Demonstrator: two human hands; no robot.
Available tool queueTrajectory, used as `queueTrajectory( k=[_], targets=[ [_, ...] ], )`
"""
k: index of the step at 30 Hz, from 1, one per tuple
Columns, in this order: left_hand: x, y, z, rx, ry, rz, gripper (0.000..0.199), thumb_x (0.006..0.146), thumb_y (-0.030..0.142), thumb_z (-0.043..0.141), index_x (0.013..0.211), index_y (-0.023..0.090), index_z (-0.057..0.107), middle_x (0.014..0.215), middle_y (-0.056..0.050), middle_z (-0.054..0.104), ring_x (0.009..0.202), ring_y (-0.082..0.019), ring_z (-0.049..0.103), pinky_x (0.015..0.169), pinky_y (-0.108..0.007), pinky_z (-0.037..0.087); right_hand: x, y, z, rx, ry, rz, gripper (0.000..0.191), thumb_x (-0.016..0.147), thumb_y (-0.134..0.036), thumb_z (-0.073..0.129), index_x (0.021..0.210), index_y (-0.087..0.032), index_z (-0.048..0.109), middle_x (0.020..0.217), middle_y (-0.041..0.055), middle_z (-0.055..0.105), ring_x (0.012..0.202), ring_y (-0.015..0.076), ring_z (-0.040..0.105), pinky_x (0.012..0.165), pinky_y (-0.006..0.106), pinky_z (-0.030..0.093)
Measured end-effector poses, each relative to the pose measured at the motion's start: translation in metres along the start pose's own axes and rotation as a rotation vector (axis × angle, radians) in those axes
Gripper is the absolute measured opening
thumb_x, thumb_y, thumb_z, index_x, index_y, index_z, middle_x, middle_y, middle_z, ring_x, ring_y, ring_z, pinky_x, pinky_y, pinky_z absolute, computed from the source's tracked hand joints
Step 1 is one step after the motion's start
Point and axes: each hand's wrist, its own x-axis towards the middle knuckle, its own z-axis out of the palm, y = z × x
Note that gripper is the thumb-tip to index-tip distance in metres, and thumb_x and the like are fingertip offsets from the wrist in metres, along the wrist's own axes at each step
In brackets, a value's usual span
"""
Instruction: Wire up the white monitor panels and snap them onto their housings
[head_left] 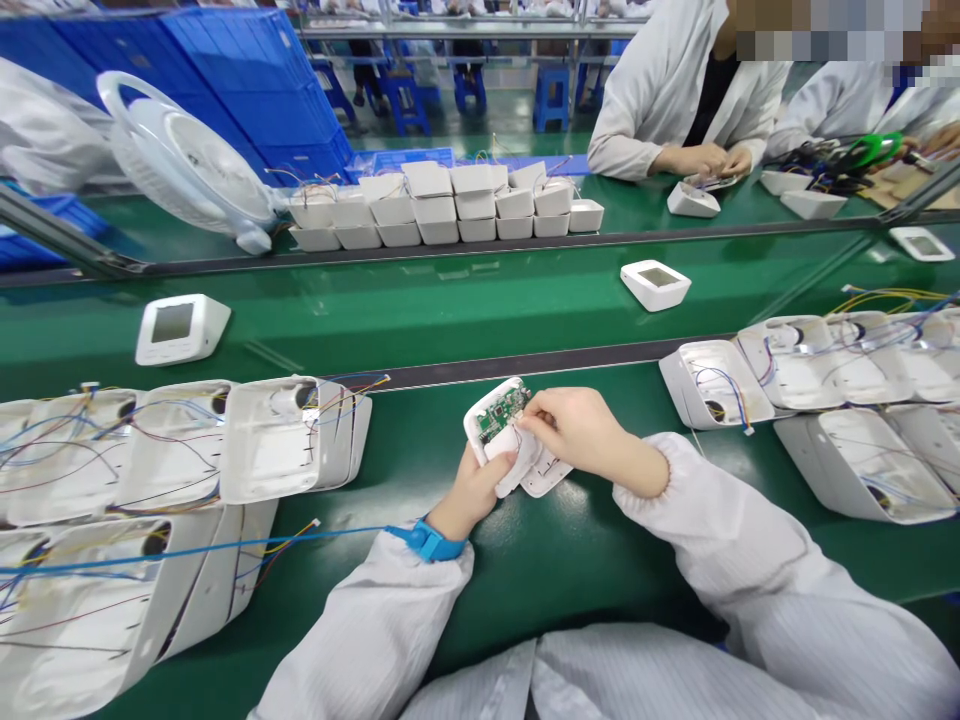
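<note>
My left hand [474, 490] grips a white plastic housing [474, 418] from below, its thumb lying across the front. A green circuit board [498, 416] shows in the housing's upper part. Against the board's right side, my right hand [574, 425] has its thumb and forefinger pinched together; whatever they hold is hidden. Under both hands, another white plastic part [546, 478] is partly visible at the green bench top. A blue wrist strap [435, 541] with a cord circles my left wrist.
Stacked white shells with loose wires [292, 450] stand at left, and more shells [712, 385] at right. White devices with screens [184, 328] [655, 285] lie on the green strip beyond. A white fan [191, 150] and a co-worker's hands [705, 160] are across the bench.
</note>
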Motion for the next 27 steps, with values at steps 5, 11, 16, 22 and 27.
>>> queueTrajectory(
  k=[5, 11, 16, 22, 27],
  targets=[
    [-0.002, 0.003, 0.001, -0.039, 0.009, -0.033, 0.053, 0.064, 0.032, 0.078, 0.112, 0.016, 0.062, 0.103, -0.005, 0.069, 0.092, -0.024, 0.064, 0.085, -0.037, 0.051, 0.005, 0.016, 0.003, 0.081, 0.135, -0.005, 0.025, 0.08, -0.039, 0.076, 0.085, -0.018, 0.065, 0.082, 0.0023, 0.068, 0.074, 0.0173, 0.062, 0.068, 0.029, 0.046],
    [-0.006, 0.01, 0.006, -0.108, -0.049, -0.089, 0.055, 0.064, 0.029, 0.08, 0.114, 0.017, 0.062, 0.107, -0.006, 0.069, 0.097, -0.026, 0.065, 0.089, -0.039, 0.051, 0.013, 0.036, 0.007, 0.263, 0.125, -0.399, 0.041, 0.091, -0.041, 0.063, 0.125, -0.021, 0.056, 0.126, 0.0101, 0.062, 0.118, 0.0231, 0.057, 0.099, 0.039, 0.048],
    [-0.006, 0.01, 0.006, -0.113, -0.043, -0.097, 0.053, 0.063, 0.031, 0.081, 0.112, 0.017, 0.065, 0.103, -0.005, 0.07, 0.093, -0.024, 0.065, 0.085, -0.035, 0.053, 0.008, 0.033, 0.012, 0.202, 0.212, -0.394, 0.037, 0.091, -0.039, 0.063, 0.122, -0.02, 0.059, 0.118, 0.0102, 0.067, 0.108, 0.0243, 0.063, 0.092, 0.04, 0.05],
    [-0.001, 0.012, 0.002, -0.091, -0.106, -0.065, 0.059, 0.061, 0.04, 0.084, 0.113, 0.017, 0.066, 0.1, -0.008, 0.071, 0.089, -0.026, 0.067, 0.08, -0.037, 0.055, 0.01, 0.029, 0.009, 0.379, 0.124, -0.177, 0.049, 0.078, -0.038, 0.078, 0.12, -0.021, 0.059, 0.113, 0.0078, 0.067, 0.099, 0.0232, 0.065, 0.088, 0.039, 0.052],
    [0.016, 0.015, -0.014, 0.137, -0.003, 0.249, 0.068, 0.061, 0.074, 0.071, 0.091, 0.013, 0.074, 0.091, -0.012, 0.073, 0.089, -0.031, 0.067, 0.081, -0.043, 0.054, 0.011, 0.027, 0.004, 0.63, 0.051, 0.023, 0.035, 0.073, -0.036, 0.08, 0.096, -0.019, 0.06, 0.088, 0.0016, 0.067, 0.077, 0.017, 0.064, 0.071, 0.03, 0.052]
  ],
)
